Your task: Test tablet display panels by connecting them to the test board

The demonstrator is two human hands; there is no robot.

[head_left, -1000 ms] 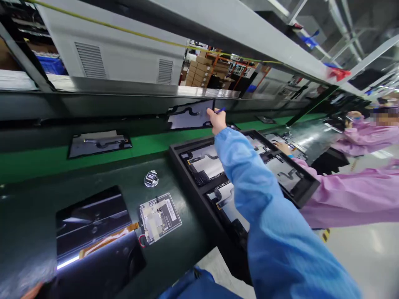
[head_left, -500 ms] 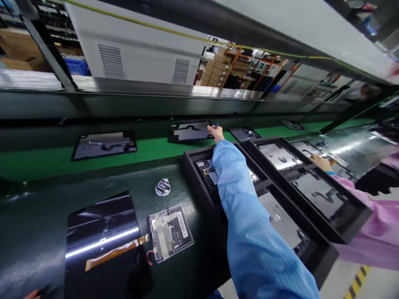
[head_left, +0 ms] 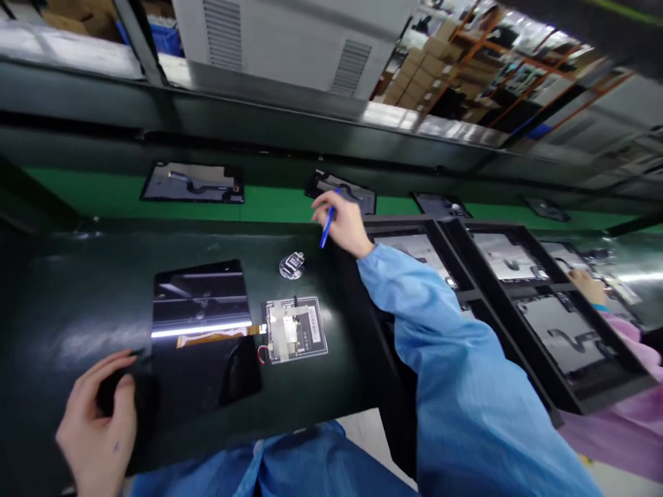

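A blue pen (head_left: 328,224) is held in my right hand (head_left: 344,221), just in front of a dark tablet screen panel (head_left: 357,193) on the green strip. My left hand (head_left: 106,407) is at the lower left, thumb and fingers curved apart. Its fingertips are beside the left edge of a glossy black screen (head_left: 199,386), near a small dark piece I cannot make out. An orange ribbon cable (head_left: 215,336) runs across that screen to a taped circuit board (head_left: 295,330). A small clear round object with a metallic part (head_left: 291,266) is behind the board.
Black divided trays (head_left: 559,407) holding tablet panels stand at the right. A co-worker's hand (head_left: 588,284) and pink sleeve are beyond them. More panels lie along the green strip, including one on the left (head_left: 193,185). A metal rail (head_left: 290,96) crosses behind the bench.
My right hand has drawn back from the panel on the green strip, keeping the blue pen. The panel now lies angled there. My left hand has come further into view beside the black screen.
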